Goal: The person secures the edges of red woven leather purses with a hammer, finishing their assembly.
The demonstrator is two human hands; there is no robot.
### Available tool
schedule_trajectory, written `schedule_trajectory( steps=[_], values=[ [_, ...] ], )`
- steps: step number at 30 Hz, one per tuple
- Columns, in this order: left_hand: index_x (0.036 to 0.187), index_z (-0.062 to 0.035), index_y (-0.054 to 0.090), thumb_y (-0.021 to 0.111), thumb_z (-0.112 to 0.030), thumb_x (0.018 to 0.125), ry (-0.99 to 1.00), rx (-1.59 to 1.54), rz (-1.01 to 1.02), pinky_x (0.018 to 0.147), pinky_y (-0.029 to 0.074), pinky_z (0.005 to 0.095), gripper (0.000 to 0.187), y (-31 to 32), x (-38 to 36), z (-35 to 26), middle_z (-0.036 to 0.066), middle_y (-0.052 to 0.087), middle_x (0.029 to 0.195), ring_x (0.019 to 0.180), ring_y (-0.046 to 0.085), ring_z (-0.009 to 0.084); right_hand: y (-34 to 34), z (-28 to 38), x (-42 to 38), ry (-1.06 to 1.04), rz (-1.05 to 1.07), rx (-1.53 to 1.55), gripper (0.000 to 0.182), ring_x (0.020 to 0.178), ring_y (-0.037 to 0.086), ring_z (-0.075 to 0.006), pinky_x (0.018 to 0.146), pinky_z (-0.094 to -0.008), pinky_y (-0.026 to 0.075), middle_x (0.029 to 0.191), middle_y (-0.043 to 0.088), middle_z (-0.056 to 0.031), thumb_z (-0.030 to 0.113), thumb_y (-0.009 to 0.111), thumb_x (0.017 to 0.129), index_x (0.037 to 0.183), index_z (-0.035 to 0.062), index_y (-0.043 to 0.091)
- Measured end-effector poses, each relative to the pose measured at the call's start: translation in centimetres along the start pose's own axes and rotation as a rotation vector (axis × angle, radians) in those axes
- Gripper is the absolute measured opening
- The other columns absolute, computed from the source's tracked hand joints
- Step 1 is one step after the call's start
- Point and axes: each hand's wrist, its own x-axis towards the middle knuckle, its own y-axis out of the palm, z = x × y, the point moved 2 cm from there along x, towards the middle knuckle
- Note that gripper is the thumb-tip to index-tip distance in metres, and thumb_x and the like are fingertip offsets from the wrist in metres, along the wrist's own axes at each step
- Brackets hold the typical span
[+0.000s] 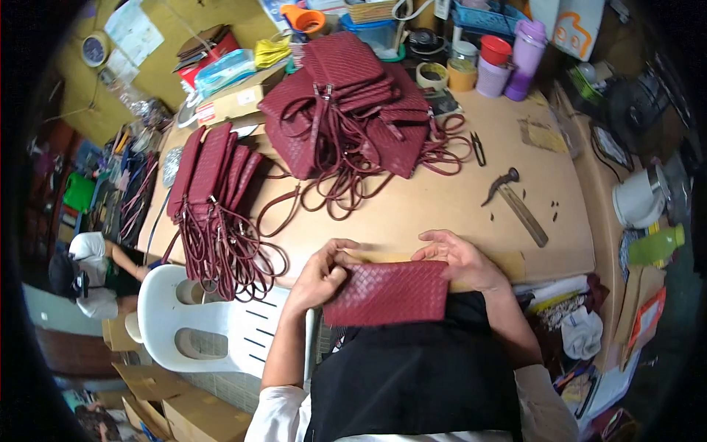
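Observation:
A dark red woven-pattern pouch (pixel 390 293) is held at the table's front edge, close to my body. My left hand (pixel 318 278) is closed on its upper left corner, thumb and fingers pinching the edge. At the upper right corner, my right hand (pixel 462 264) has its fingers stretched out and apart, with the palm beside the pouch's edge. Any contact there is hard to make out. Beyond the hands lie a large pile of matching red woven bags (pixel 346 110) with thin straps and, to the left, a row of smaller red pouches (pixel 210 173) with looped straps.
A hammer (pixel 519 210) lies on the table (pixel 434 210) at the right, near small dark bits and black thread snips (pixel 478 149). Cups and a purple tumbler (pixel 526 59) stand at the back. A white plastic chair (pixel 166 295) is at the left, with another person (pixel 92 269) beyond.

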Motion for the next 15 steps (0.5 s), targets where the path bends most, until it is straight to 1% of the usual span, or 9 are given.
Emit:
schedule_trajectory(
  steps=[1, 2, 4, 5, 8, 9, 11, 14, 15],
  values=[
    [0.128, 0.0016, 0.044, 0.044, 0.007, 0.083, 0.034, -0.009, -0.098, 0.079, 0.042, 0.0205, 0.045, 0.1, 0.5, 1.1, 0.008, 0.062, 0.103, 0.09, 0.056, 0.0098, 0.6, -0.3, -0.4, 0.004, -0.182, -0.105, 0.06, 0.103, 0.059, -0.0163, 0.089, -0.0289, 0.048, 0.112, 0.059, -0.013, -0.007, 0.068, 0.08, 0.132, 0.001, 0.04],
    [0.126, 0.0024, 0.045, 0.056, 0.0, 0.089, 0.038, -0.2, -0.19, 0.08, 0.044, 0.0216, 0.039, 0.4, 0.7, 2.1, 0.009, 0.062, 0.106, 0.092, 0.056, 0.0103, 0.9, -0.5, -0.7, 0.004, -0.209, -0.101, 0.06, 0.103, 0.059, -0.0163, 0.089, -0.0289, 0.048, 0.112, 0.059, -0.013, -0.007, 0.068, 0.08, 0.132, 0.001, 0.04],
    [0.117, 0.0032, 0.053, 0.065, -0.009, 0.089, 0.043, -0.319, -0.255, 0.081, 0.046, 0.0222, 0.033, 1.4, 0.7, 3.0, 0.006, 0.064, 0.097, 0.089, 0.058, 0.0105, 0.3, -1.0, -1.5, 0.01, -0.55, -0.07, 0.05, 0.095, 0.061, -0.0148, 0.085, -0.0271, 0.05, 0.106, 0.06, -0.0104, -0.009, 0.067, 0.08, 0.125, -0.0012, 0.047],
    [0.117, 0.0032, 0.053, 0.065, -0.009, 0.089, 0.033, -0.325, -0.234, 0.081, 0.046, 0.0222, 0.033, 1.9, 0.7, 3.9, 0.006, 0.064, 0.097, 0.089, 0.058, 0.0105, -0.3, -1.8, -1.7, -0.092, -0.626, -0.126, 0.041, 0.09, 0.062, -0.0126, 0.08, -0.0252, 0.052, 0.103, 0.062, -0.0093, -0.007, 0.067, 0.081, 0.119, -0.0032, 0.051],
    [0.1, 0.0021, 0.061, 0.065, -0.013, 0.09, 0.001, -0.346, -0.357, 0.074, 0.045, 0.0212, 0.019, 2.5, 1.1, 6.2, 0.001, 0.064, 0.084, 0.078, 0.056, 0.0081, -0.8, -2.3, -2.4, -0.047, -0.613, -0.262, 0.032, 0.085, 0.061, -0.0098, 0.078, -0.0242, 0.051, 0.099, 0.064, -0.0084, -0.003, 0.066, 0.084, 0.113, -0.0043, 0.054],
    [0.092, 0.0001, 0.061, 0.063, -0.015, 0.092, 0.063, -0.307, -0.421, 0.07, 0.042, 0.0202, 0.015, 2.7, 1.2, 6.2, -0.001, 0.06, 0.079, 0.073, 0.052, 0.0065, -0.9, -2.4, -2.5, 0.009, -0.584, -0.271, 0.019, 0.077, 0.06, -0.0081, 0.07, -0.0231, 0.05, 0.089, 0.067, -0.0055, 0.001, 0.067, 0.086, 0.103, -0.0046, 0.06],
    [0.077, -0.0051, 0.056, 0.058, -0.019, 0.096, 0.147, -0.197, -0.516, 0.06, 0.033, 0.0181, 0.023, 2.9, 1.2, 5.9, -0.006, 0.052, 0.072, 0.065, 0.04, 0.0031, -0.2, -2.4, -2.8, -0.012, -0.659, -0.389, 0.015, 0.074, 0.06, -0.0078, 0.067, -0.0236, 0.049, 0.083, 0.067, -0.005, 0.004, 0.067, 0.086, 0.098, -0.0029, 0.062],
    [0.074, -0.0072, 0.053, 0.057, -0.02, 0.097, 0.165, -0.194, -0.564, 0.059, 0.03, 0.0174, 0.026, 2.8, 1.7, 6.2, -0.008, 0.048, 0.069, 0.063, 0.036, 0.0025, 0.8, -0.9, -2.9, -0.104, -0.791, -0.644, 0.012, 0.067, 0.06, -0.0107, 0.062, -0.0254, 0.048, 0.074, 0.066, -0.0052, 0.01, 0.067, 0.087, 0.093, 0.0005, 0.065],
    [0.087, -0.0032, 0.057, 0.055, -0.017, 0.098, 0.142, -0.153, -0.545, 0.065, 0.036, 0.0184, 0.018, 2.3, 1.9, 6.5, -0.004, 0.053, 0.076, 0.07, 0.044, 0.0037, 1.0, 0.2, -3.0, -0.175, -0.851, -0.783, 0.013, 0.064, 0.062, -0.0138, 0.059, -0.0267, 0.047, 0.07, 0.065, -0.0058, 0.014, 0.066, 0.088, 0.091, 0.0021, 0.066]
  ],
)
